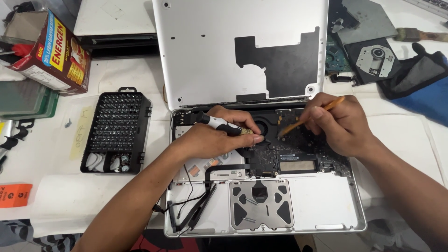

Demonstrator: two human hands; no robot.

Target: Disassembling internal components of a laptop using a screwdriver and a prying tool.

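Both hands busy over the opened laptop [298,205] — left hand [219,135] closed around a black-and-white screwdriver [219,123], tip down by the fan near the far edge, right hand [338,123] pinching an orange stick [310,116] against the logic board [294,149] — apparently prying.

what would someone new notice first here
The opened laptop at centre, its insides bare, with its removed bottom cover propped behind. Over the logic board the left hand holds a screwdriver and the right hand an orange stick tool. A black bit set lies to the left.
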